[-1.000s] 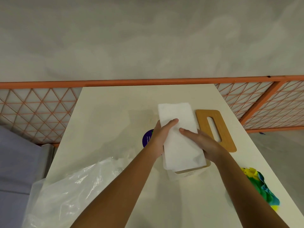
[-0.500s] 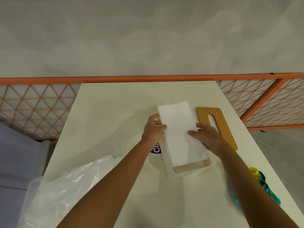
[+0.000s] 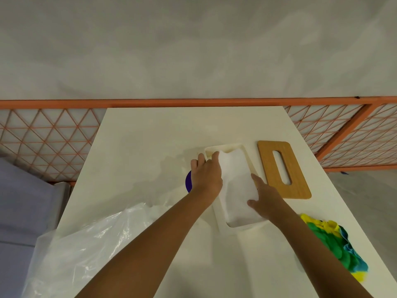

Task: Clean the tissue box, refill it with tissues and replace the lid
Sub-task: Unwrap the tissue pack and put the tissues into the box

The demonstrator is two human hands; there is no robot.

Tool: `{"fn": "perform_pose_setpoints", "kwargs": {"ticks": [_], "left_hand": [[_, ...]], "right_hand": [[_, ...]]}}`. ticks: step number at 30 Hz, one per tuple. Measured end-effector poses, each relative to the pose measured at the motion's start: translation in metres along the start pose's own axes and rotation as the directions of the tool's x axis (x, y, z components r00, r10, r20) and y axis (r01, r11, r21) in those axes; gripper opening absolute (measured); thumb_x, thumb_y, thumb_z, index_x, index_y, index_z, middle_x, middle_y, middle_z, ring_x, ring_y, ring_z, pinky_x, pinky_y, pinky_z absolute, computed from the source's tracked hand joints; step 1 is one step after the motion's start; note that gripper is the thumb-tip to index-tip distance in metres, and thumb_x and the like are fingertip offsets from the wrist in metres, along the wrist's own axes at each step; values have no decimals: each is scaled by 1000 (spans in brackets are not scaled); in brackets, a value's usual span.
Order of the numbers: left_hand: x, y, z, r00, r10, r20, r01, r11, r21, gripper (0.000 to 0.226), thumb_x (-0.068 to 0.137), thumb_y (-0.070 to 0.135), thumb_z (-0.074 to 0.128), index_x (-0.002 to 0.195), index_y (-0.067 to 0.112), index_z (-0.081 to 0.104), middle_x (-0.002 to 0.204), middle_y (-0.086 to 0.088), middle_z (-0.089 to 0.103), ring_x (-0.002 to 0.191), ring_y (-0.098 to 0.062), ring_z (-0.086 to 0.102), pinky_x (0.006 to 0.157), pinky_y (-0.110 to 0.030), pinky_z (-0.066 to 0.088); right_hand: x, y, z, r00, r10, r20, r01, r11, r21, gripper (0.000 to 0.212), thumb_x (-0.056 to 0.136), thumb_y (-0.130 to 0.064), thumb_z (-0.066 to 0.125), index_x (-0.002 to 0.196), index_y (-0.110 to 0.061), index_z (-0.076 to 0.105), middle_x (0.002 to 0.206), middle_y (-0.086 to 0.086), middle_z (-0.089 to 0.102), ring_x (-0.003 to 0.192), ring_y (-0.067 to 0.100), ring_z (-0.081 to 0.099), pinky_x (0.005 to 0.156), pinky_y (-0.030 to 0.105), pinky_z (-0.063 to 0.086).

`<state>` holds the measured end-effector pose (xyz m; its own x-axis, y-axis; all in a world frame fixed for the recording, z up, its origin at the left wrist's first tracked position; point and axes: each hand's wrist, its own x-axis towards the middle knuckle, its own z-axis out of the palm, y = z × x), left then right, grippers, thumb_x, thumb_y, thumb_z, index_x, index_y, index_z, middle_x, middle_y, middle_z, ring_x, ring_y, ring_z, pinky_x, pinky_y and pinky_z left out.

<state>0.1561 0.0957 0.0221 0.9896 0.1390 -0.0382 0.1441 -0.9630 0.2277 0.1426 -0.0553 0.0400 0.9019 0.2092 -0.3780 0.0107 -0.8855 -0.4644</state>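
Note:
A cream tissue box (image 3: 223, 147) lies open on the white table (image 3: 150, 136), with a white stack of tissues (image 3: 237, 186) sunk inside it. My left hand (image 3: 205, 173) rests on the box's left rim, fingers curled over the far left corner of the stack. On the stack's near right side, my right hand (image 3: 265, 196) presses down with the fingers spread. The wooden lid (image 3: 283, 168) with its slot lies flat on the table just right of the box.
A crumpled clear plastic bag (image 3: 86, 250) covers the table's near left. A green, yellow and blue cloth (image 3: 335, 244) lies at the near right edge. A purple round object (image 3: 188, 180) peeks out left of my left hand. An orange mesh fence (image 3: 43, 143) borders the table.
The tissue stack has sunk from above the rim down into the box. My left hand moved to the far left corner, and my right hand shifted toward the near end.

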Motion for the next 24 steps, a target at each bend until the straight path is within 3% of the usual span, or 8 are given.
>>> {"fn": "perform_pose_setpoints", "kwargs": {"ticks": [4,6,9,12,15,19,24], "left_hand": [[-4,4,-1,999,32,6,-32,987,159,78,84,20,64,145,13,16,130,-10,44,122,-28,34,100,-36,29],[-5,4,-2,997,80,0,-78,972,223,72,83,23,66,142,12,26,135,-10,36,124,-29,33,102,-37,28],[-3,8,-3,970,227,89,-243,923,298,41,90,29,54,128,14,50,128,-5,47,122,-26,38,103,-36,26],[-4,13,-2,916,298,268,-380,857,348,39,92,38,46,119,13,57,119,-5,56,114,-25,47,102,-37,26],[-7,18,2,893,272,358,-408,827,388,40,91,39,49,118,11,58,116,-8,57,111,-26,52,106,-39,23],[-8,16,2,897,280,342,-395,856,335,41,92,38,48,121,11,56,122,-9,54,115,-27,51,110,-40,20],[-13,-5,-16,938,295,180,-308,950,46,43,93,39,46,132,21,49,138,-2,45,127,-20,43,112,-34,19]], "right_hand": [[-8,5,-2,994,-2,106,12,996,-89,75,88,-1,56,148,-12,11,141,9,44,127,25,46,105,31,38],[-8,9,-2,994,-1,109,16,990,-142,73,88,2,55,147,-12,14,142,9,43,130,25,44,105,30,37],[-9,12,-4,998,-2,63,16,974,-225,62,89,3,51,144,-12,26,133,11,49,122,23,50,99,26,41],[-11,13,-2,999,-28,26,36,935,-352,40,93,-3,47,132,-9,43,127,10,53,115,20,55,97,24,43],[-12,8,4,999,-30,33,42,877,-478,26,94,-4,44,118,-6,54,122,10,54,111,20,57,96,25,45],[-13,-2,5,997,-33,68,65,837,-543,25,92,-8,51,117,-4,55,119,9,57,108,19,60,92,24,46],[-9,-11,-1,996,-79,45,91,869,-487,25,93,-11,51,117,-5,56,116,9,61,103,19,63,92,24,47]]}}
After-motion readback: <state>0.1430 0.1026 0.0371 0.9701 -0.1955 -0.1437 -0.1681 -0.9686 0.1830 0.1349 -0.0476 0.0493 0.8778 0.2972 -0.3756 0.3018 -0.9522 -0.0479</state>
